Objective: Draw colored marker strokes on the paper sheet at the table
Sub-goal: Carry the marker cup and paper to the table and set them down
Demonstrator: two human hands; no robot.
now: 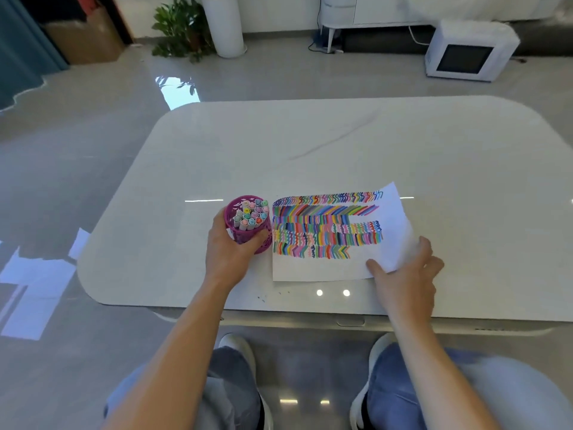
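A white paper sheet (322, 270) lies near the front of the table (341, 144), covered with several rows of colored marker strokes. Its right side is lifted off the surface. My right hand (406, 274) pinches that lifted right edge, thumb on top of the paper. To the left of the sheet stands a purple lattice cup (251, 240) filled with several capped markers (252, 214). My left hand (231, 252) grips the cup, fingers wrapped around its near side.
The table is white with rounded corners; its front edge (310, 318) runs just above my knees. Behind it on the glossy floor stand a white microwave-like box (468, 51), a potted plant (183, 29) and a tall white cylinder (224, 26).
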